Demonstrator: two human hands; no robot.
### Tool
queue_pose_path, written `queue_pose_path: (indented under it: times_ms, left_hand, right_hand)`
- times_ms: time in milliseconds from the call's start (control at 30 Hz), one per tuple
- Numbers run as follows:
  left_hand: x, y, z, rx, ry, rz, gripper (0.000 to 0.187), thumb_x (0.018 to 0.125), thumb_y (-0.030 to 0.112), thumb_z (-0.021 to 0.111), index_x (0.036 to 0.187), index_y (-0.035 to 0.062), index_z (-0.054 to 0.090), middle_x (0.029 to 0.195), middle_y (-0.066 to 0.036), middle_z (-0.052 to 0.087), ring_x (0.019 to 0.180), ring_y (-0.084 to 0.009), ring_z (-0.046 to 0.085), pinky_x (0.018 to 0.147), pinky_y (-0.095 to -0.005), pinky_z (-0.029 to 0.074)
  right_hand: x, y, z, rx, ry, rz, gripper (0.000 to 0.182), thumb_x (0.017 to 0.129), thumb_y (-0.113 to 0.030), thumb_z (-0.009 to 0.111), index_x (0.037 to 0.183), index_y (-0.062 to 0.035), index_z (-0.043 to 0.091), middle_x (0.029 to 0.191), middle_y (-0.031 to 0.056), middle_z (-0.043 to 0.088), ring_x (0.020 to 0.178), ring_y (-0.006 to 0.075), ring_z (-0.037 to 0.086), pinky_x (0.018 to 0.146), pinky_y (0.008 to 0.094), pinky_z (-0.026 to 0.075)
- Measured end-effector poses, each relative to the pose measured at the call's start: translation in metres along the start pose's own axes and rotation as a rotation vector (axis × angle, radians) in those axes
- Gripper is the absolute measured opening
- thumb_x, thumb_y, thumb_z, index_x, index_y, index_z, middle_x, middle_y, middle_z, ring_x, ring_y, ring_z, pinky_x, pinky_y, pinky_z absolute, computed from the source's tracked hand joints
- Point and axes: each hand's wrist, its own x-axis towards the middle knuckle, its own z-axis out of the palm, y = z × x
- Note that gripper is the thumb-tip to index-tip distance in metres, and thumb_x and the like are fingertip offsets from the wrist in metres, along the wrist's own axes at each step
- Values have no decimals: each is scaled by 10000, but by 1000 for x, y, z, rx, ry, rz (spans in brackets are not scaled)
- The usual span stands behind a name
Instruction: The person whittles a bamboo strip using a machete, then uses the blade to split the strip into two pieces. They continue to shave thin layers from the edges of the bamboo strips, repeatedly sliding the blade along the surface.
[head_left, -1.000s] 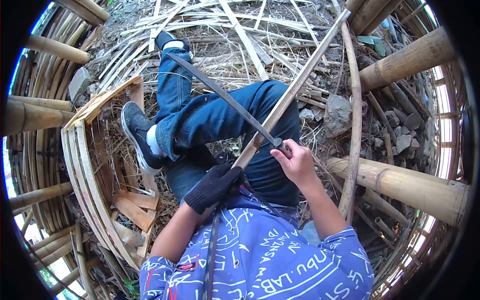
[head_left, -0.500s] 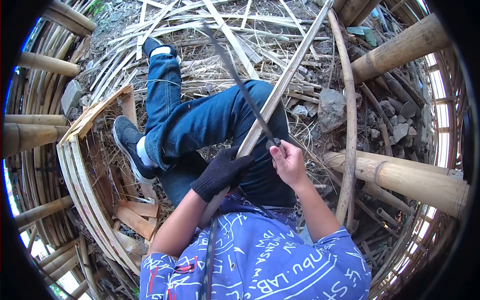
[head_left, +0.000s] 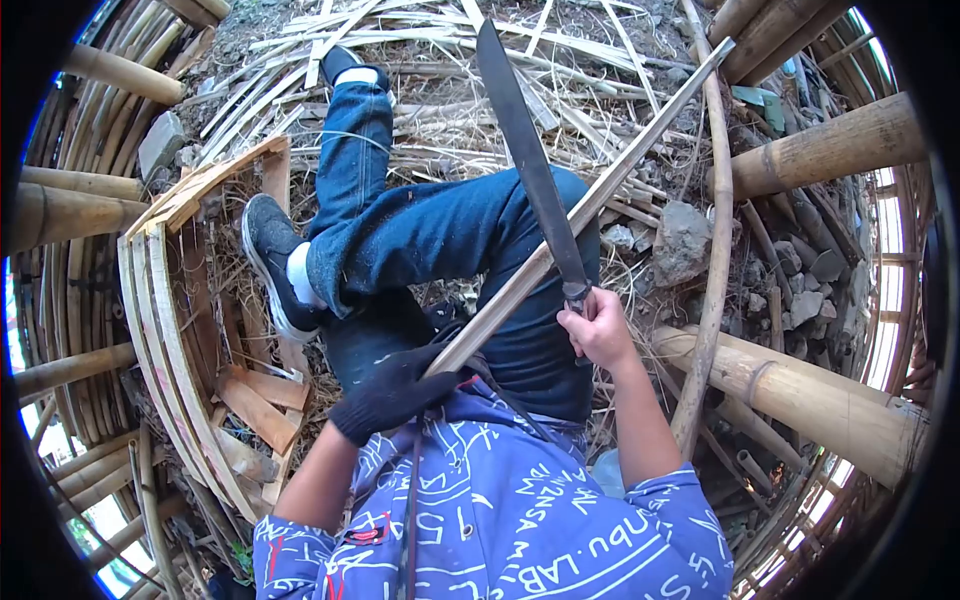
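Observation:
My left hand (head_left: 392,390), in a black knitted glove, is closed around the lower end of a long pale bamboo strip (head_left: 512,293) near my waist. The strip slants up to the right across my raised knee, and its far tip shows above the debris. In my bare right hand (head_left: 602,330) is the handle of a machete (head_left: 527,145). Its dark, broad blade points up and slightly left, with its flat side facing me. Just above the handle, the blade overlaps the strip in this view.
Split bamboo strips (head_left: 430,135) and shavings litter the ground ahead. A slatted wooden crate (head_left: 165,330) lies at my left. To the right are a curved pole (head_left: 718,200), a large stone (head_left: 683,243) and thick bamboo poles (head_left: 800,395). Bamboo walls curve around both sides.
The machete has turned from nearly edge-on to flat side showing. My left hand has moved left and down toward my waist with the strip, whose far tip is now in view.

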Motion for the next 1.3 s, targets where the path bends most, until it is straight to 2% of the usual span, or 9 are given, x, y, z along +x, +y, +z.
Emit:
queue_pose_path:
  times_ms: [67, 200, 267, 533, 700, 933, 1000, 1167, 1300]
  left_hand:
    - [-13, -3, -4, -48, 18, -21, 326, 910, 227, 620, 1144, 1, 637, 860, -81, 666, 790, -128, 611, 742, -317, 498]
    - [-32, 8, -13, 372, 174, 85, 290, 892, 228, 617, 1070, 0, 641, 789, -130, 642, 725, -190, 615, 714, -343, 496]
    - [-41, 18, -21, 456, 27, -13, 301, 871, 275, 627, 1039, 26, 643, 861, -202, 663, 779, -342, 650, 717, -415, 496]
    - [-52, -16, -26, 82, -155, -111, 282, 896, 256, 627, 1048, 19, 628, 819, -94, 674, 728, -173, 628, 687, -343, 499]
    - [-46, -20, -9, -446, -352, -246, 264, 933, 247, 606, 1058, 15, 612, 762, -15, 600, 650, -76, 558, 569, -248, 460]
    - [-46, 5, 11, -177, -194, -270, 318, 959, 307, 560, 1084, 20, 618, 743, -56, 618, 630, -131, 589, 566, -291, 466]
    - [-47, 14, 19, 184, 34, 30, 318, 966, 296, 531, 1107, 23, 616, 763, -147, 653, 686, -232, 642, 653, -354, 493]
    - [-41, 40, 26, 149, 114, 74, 323, 961, 249, 537, 1101, -26, 633, 755, -138, 635, 742, -173, 596, 708, -364, 483]
    - [-32, 39, 32, 14, 122, 107, 301, 955, 223, 547, 1107, -10, 660, 779, -101, 653, 743, -128, 568, 705, -333, 477]
  right_hand:
    - [-1, 0, 0, 14, 1, -1, 230, 791, -58, 668, 640, -54, 495, 500, -14, 499, 390, 68, 473, 373, 250, 349]
    - [-3, -2, 0, 6, 7, -20, 228, 792, -46, 665, 646, -50, 490, 502, -3, 506, 389, 75, 482, 367, 246, 358]
    - [-5, -3, 1, 9, 10, -18, 224, 794, -41, 663, 651, -50, 492, 505, -1, 507, 387, 76, 480, 367, 243, 358]
    - [-6, 4, -1, 31, 5, -38, 151, 820, -57, 648, 721, -37, 536, 521, 26, 515, 374, 89, 457, 356, 246, 354]
    - [-11, 9, 2, -5, 89, -124, 393, 905, -356, 675, 726, -46, 512, 526, 25, 504, 386, 81, 459, 357, 233, 357]
    - [-26, 12, 10, -190, 192, -310, 479, 878, -464, 684, 718, -32, 550, 499, 4, 476, 437, 81, 430, 428, 267, 363]
    - [-41, -14, 20, -412, 142, -388, 464, 855, -451, 714, 744, -24, 572, 503, 13, 451, 476, 90, 417, 465, 286, 368]
    - [-55, -31, 37, -515, -13, -460, 425, 838, -420, 727, 788, -36, 552, 552, 95, 484, 486, 301, 542, 488, 359, 434]
    - [-56, -29, 44, -524, -37, -528, 452, 833, -442, 715, 791, -27, 541, 621, 133, 550, 583, 355, 606, 516, 380, 461]
